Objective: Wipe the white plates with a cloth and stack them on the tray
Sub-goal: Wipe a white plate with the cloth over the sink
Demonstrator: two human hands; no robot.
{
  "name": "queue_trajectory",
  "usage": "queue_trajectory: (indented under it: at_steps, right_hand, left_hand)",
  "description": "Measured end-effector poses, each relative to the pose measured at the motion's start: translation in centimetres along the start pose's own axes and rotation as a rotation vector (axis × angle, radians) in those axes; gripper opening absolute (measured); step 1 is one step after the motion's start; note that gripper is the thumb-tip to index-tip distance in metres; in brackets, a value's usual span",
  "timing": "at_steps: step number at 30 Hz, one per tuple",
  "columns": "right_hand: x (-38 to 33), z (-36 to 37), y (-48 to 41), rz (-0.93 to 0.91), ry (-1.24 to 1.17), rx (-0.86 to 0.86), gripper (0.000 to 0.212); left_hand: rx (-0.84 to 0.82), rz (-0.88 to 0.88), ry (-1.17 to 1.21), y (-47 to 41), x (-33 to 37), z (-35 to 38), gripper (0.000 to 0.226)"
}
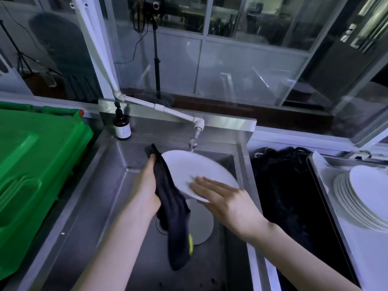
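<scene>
A white plate (193,169) is held tilted over the steel sink (117,169). My left hand (148,185) grips a dark cloth (172,211) against the plate's left rim, and the cloth hangs down into the basin. My right hand (220,198) lies with straight fingers on the plate's near face and lower rim. Another white plate (201,223) lies flat on the sink floor beneath. A stack of several white plates (365,196) leans on the steel tray (321,185) at the right.
A white pipe tap (196,133) ends just above the held plate. A brown pump bottle (121,124) stands on the sink's back left corner. A green plastic bin (35,164) fills the left. A dark black mass (281,196) lies between sink and tray.
</scene>
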State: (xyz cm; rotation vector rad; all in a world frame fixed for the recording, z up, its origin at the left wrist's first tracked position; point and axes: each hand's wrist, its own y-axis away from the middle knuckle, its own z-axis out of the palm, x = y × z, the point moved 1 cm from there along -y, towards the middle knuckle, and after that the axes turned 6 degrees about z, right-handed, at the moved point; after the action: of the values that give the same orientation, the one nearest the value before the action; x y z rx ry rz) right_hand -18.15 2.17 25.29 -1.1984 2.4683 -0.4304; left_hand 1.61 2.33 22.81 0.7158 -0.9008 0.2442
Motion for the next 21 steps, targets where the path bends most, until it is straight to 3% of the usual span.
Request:
queue_trajectory:
  at_steps: [2, 5, 6, 8, 10, 12, 15, 17, 19, 21]
  right_hand:
    - [-1.2, -0.1, -1.0, 0.250, -0.356, -0.025, 0.034]
    - [-2.6, 0.0, -1.9, 0.513, -0.740, 0.012, 0.025]
    - [-2.7, 0.1, -2.0, 0.581, -0.827, 0.048, 0.025]
    - [-2.5, 0.0, -2.4, 0.665, -0.965, 0.126, 0.026]
    - [-1.7, -0.3, -3.0, 0.718, -1.018, 0.194, 0.035]
    - [-0.9, -0.7, -3.6, 0.760, -1.119, 0.232, 0.039]
    - [-1.3, -0.8, -3.6, 0.835, -1.151, 0.250, 0.048]
    - [-2.1, -0.4, -2.7, 0.822, -1.087, 0.237, 0.053]
    - [-2.5, 0.0, -2.2, 0.808, -1.078, 0.221, 0.056]
    - [-2.2, -0.1, -2.4, 0.835, -1.092, 0.238, 0.060]
  left_hand:
    - [-0.104, -0.034, 0.028, 1.1, -1.2, 1.5, 0.052]
    - [-0.265, 0.018, -0.184, 3.1, -3.3, 3.3, 0.089]
    - [-0.290, 0.147, -0.266, 3.2, -3.7, 3.6, 0.081]
    - [-0.335, 0.500, -0.409, 3.5, -3.5, 4.0, 0.046]
    - [-0.436, 0.844, -0.552, 4.0, -3.7, 4.3, 0.052]
    - [-0.555, 1.048, -0.611, 4.5, -4.3, 4.6, 0.058]
    - [-0.556, 1.007, -0.602, 3.1, -3.9, 5.1, 0.056]
    - [-0.424, 0.829, -0.627, 1.6, -2.3, 5.2, 0.054]
    - [-0.402, 0.696, -0.633, 1.0, -1.6, 4.7, 0.052]
    - [-0.441, 0.795, -0.657, 2.5, -2.0, 4.3, 0.053]
